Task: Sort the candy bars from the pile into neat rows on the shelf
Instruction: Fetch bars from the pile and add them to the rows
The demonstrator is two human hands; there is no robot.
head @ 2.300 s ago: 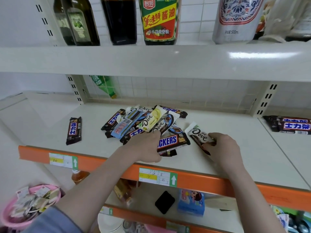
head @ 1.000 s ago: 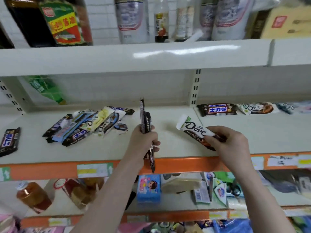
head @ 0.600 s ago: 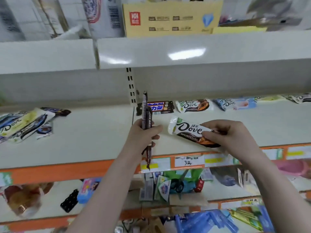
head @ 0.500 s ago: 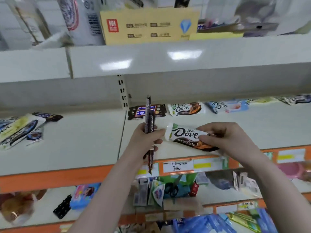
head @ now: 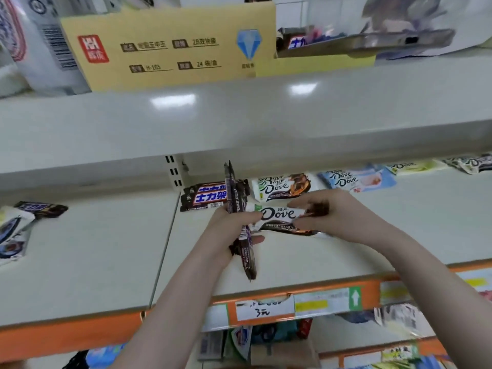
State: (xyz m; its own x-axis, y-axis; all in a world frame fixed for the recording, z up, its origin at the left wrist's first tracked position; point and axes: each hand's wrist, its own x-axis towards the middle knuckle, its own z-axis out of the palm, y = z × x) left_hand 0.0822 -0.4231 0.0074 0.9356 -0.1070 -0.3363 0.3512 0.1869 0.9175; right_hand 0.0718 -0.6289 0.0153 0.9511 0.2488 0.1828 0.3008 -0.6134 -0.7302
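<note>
My left hand [head: 230,230] grips dark Snickers bars [head: 241,222] held upright on edge above the white shelf [head: 292,259]. My right hand [head: 330,215] holds a white and brown Dove bar [head: 277,215] flat, its left end touching my left thumb. Behind them a row lies along the back of the shelf: stacked Snickers bars [head: 203,198], brown Dove bars [head: 282,186], blue Dove bars [head: 354,179], then pale green ones [head: 415,166]. The leftover pile [head: 16,227] lies at the far left edge.
An upper shelf board [head: 239,121] overhangs the work area, carrying a yellow cardboard box [head: 170,46] and bags. An orange front rail with price tags [head: 292,304] edges the shelf. Below are mixed packets [head: 253,339]. A slotted upright [head: 174,171] divides the shelf sections.
The view has swung right from the pile to the sorted row. Both hands lifted their bars off the shelf, carried them right, and the Dove bar has moved left to meet my left hand.
</note>
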